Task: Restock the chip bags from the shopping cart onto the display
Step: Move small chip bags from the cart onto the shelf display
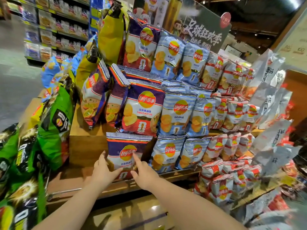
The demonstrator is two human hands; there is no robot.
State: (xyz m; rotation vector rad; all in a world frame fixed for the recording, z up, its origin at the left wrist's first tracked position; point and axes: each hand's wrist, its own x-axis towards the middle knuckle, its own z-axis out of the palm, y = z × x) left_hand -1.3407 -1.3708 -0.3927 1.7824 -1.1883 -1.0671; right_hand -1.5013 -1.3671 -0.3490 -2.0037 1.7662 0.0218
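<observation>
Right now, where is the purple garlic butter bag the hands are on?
Head view, lower centre: the purple garlic butter bag stands on the display's bottom tier, left of the blue bags, between left hand and right hand.

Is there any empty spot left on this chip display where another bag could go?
Yes: bare wood on the bottom step, left of the purple bag both hands touch, and on the step above, beside the green bags. To the right, blue bags and red bags stand packed.

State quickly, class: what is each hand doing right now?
Left hand: open, straight fingers pressing against the purple garlic butter bag on the lowest shelf.
Right hand: open, fingertips touching the same bag's front.
</observation>
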